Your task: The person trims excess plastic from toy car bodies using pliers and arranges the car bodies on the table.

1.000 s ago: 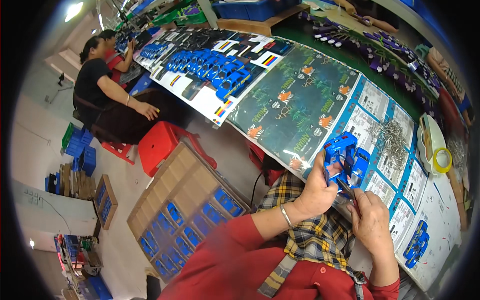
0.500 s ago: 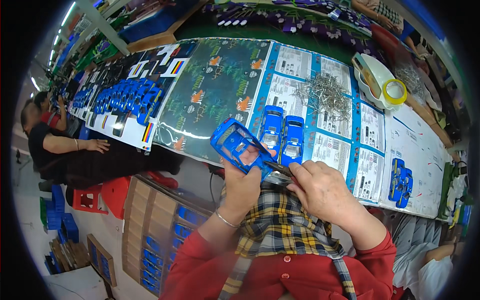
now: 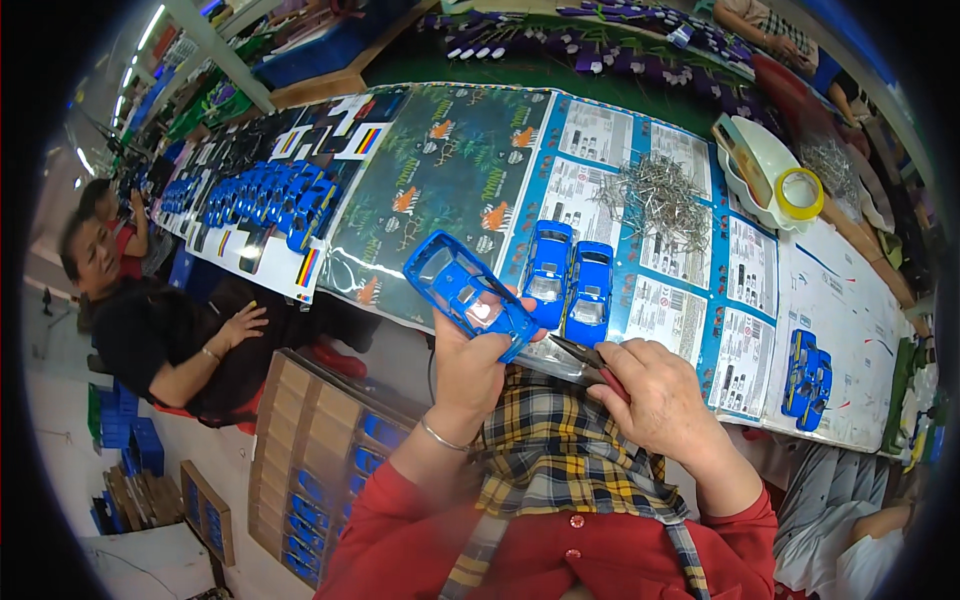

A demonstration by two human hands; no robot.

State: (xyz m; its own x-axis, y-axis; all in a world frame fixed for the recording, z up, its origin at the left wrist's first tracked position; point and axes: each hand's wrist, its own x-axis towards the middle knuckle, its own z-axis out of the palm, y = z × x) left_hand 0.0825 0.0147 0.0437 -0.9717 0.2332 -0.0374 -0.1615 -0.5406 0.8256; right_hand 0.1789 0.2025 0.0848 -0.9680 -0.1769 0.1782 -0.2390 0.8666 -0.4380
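In my left hand point(image 3: 464, 372) is a hollow blue toy car shell point(image 3: 425, 268), its open inner side facing up and tilted. My fingers wrap round its lower end. My right hand point(image 3: 662, 395) grips a pair of pliers point(image 3: 606, 378) with dark jaws and red handles; the tips point left toward the shell and stand a little apart from it. Just beyond my hands, two blue toy cars point(image 3: 546, 268) point(image 3: 589, 290) lie side by side at the table's near edge. Farther back sits a loose heap of thin metal pieces point(image 3: 662, 205).
A white scalloped dish point(image 3: 745, 195) with a roll of yellow tape point(image 3: 798, 193) stands back right. More blue cars point(image 3: 807, 380) lie at right, and rows of them point(image 3: 272, 197) at left. A co-worker point(image 3: 150, 320) sits on the left. Below is a partitioned carton point(image 3: 300, 385).
The pliers have drawn away from the shell, and their red handle now shows. My left hand has shifted the shell slightly left. The co-worker at left has straightened up, arm drawn in.
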